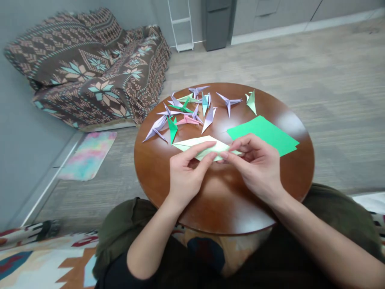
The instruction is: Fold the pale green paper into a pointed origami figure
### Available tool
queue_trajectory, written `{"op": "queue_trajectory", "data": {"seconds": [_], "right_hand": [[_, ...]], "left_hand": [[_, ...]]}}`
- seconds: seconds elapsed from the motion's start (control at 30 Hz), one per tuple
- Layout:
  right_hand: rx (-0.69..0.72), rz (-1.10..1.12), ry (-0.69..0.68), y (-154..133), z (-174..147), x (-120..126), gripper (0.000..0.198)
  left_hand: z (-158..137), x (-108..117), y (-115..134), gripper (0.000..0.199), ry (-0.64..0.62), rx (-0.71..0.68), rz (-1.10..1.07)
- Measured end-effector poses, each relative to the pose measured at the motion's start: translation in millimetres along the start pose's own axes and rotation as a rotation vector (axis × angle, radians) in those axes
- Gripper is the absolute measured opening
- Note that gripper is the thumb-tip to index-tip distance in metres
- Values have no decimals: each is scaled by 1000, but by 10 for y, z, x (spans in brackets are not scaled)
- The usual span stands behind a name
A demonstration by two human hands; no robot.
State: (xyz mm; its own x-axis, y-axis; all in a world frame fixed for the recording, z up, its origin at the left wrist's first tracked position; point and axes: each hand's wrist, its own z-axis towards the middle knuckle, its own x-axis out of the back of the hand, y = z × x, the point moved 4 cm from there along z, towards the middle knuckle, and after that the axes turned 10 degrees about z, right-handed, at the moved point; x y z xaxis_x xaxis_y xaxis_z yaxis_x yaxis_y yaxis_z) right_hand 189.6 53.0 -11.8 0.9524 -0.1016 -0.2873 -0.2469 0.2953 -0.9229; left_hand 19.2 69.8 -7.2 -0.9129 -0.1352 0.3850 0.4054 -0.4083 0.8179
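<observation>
A pale green sheet of origami paper (192,142), folded into a long pointed diamond, is held just above the round table. Thumb and fingers of my left hand (189,170) grip its middle and near edge. My right hand (258,164) pinches its right end, with the thumb on top and the other fingers partly hidden behind. Beyond the paper's left tip stands a dark green paper crane (172,129). Right behind my right hand lies a stack of bright green paper sheets (267,133).
Several folded paper cranes in purple, green, blue and pink, among them a pink crane (189,120), cluster at the back left of the brown table (222,200). A light green crane (251,102) stands at the back right. A patterned covered sofa (99,76) is beyond, left.
</observation>
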Motion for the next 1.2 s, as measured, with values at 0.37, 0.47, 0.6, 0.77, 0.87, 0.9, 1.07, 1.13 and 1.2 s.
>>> {"op": "queue_trajectory", "data": {"seconds": [0.37,0.47,0.6,0.77,0.87,0.9,1.07,1.13,1.2], "right_hand": [[-68,63,-95,46,14,-9,13],[-82,12,-98,53,18,1,14],[-61,-62,-142,41,19,0,8],[10,-103,-185,11,24,-4,4],[33,-127,-181,-3,28,-2,9],[35,-128,-178,-6,28,-2,11],[27,-83,-154,-18,31,4,10],[26,-77,-148,-21,32,7,12],[24,-90,-140,-25,31,10,15]], "left_hand": [[40,30,-58,16,109,-43,-101],[28,37,-36,10,124,-112,-51],[11,19,-41,10,92,-95,-64],[-6,8,-46,12,70,-25,-65],[-6,17,-35,14,77,-5,-41],[-6,21,-31,14,83,-6,-38],[-11,19,-39,12,89,16,-61],[-16,11,-41,11,86,29,-75],[-20,1,-36,11,78,37,-93]]}}
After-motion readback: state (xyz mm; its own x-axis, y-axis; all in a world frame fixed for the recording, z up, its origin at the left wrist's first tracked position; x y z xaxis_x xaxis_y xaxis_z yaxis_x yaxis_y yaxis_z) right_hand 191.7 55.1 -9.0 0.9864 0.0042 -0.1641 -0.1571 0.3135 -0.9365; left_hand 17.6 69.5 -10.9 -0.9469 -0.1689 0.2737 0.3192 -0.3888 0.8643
